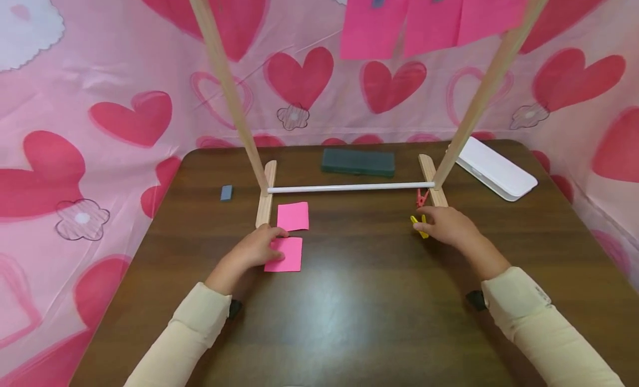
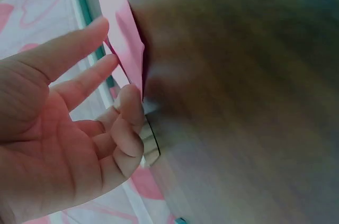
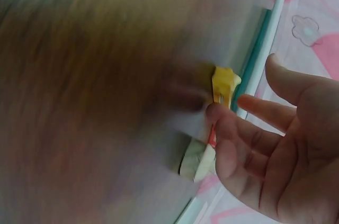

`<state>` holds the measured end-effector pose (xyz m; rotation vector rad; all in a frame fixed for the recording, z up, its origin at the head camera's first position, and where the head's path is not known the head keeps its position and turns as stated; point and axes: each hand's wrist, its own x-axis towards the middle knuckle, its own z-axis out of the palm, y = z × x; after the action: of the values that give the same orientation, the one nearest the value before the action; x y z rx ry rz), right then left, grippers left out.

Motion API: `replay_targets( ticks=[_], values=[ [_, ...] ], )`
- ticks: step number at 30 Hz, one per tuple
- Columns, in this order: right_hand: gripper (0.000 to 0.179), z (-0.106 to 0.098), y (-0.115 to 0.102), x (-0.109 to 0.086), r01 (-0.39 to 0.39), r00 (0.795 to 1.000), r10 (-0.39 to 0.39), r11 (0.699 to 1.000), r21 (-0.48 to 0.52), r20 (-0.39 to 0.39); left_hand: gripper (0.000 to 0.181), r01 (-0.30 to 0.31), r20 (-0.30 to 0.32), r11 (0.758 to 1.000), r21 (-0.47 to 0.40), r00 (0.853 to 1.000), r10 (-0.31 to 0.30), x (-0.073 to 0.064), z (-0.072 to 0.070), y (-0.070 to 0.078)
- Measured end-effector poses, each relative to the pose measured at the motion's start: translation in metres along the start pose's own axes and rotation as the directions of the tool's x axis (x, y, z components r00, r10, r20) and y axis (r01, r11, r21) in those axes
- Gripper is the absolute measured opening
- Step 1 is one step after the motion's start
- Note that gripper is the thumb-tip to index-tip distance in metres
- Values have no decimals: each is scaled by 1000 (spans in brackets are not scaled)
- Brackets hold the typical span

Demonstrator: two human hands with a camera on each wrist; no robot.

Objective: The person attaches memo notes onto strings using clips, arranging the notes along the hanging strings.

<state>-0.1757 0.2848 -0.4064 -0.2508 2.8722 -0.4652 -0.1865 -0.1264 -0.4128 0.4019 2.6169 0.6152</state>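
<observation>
Left of centre, the left hand [image 1: 257, 246], over the lower note [image 1: 292, 256], and right of centre, the right hand [image 1: 450, 226], at the clip [image 3: 224, 80], have parted fingers, gripping nothing.

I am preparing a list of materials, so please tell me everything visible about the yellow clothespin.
The yellow clothespin looks plastic; in the head view its two arms spread in a V. It is on or just above the brown table, nearer the head camera than the red clothespin. The right hand, beside it, partly hides it; whether they touch, I cannot tell.
</observation>
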Motion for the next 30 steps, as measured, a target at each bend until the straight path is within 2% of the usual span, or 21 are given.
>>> replay_targets(
  ticks=[6, 11, 14, 18, 24, 27, 30],
  values=[
    [48, 6, -1, 2, -38, 999, 37, 999, -38, -28, 59, 14, -4, 1000, 12, 1000, -14, 3, 2, 4],
    [31, 8, -1, 4, -11, 999, 11, 1000, 8, -50, 60, 13, -40, 999, 42, 999, -12, 6, 4, 8],
    [23, 10, -1, 7, 18, 999, -17, 999, 29, -38, 57, 30, -72, 997, 67, 997, -25, 5, 5, 11],
    [23, 9, -2, 10, 23, 1000, -23, 999, 45, -7, 54, 58, -116, 992, 116, 992, -45, 3, 8, 14],
    [23, 10, -6, 16, 5, 999, -6, 999, 41, 39, 62, 95, -174, 966, 242, 983, -53, -2, 18, 18],
    [24, 12, -8, 19, -17, 998, 14, 999, 35, 65, 66, 138, -171, 957, 257, 981, -96, -5, 20, 18],
    [23, 16, -11, 22, -13, 998, 11, 999, 32, 62, 67, 160, -144, 963, 218, 981, -131, -7, 20, 15]
  ],
)
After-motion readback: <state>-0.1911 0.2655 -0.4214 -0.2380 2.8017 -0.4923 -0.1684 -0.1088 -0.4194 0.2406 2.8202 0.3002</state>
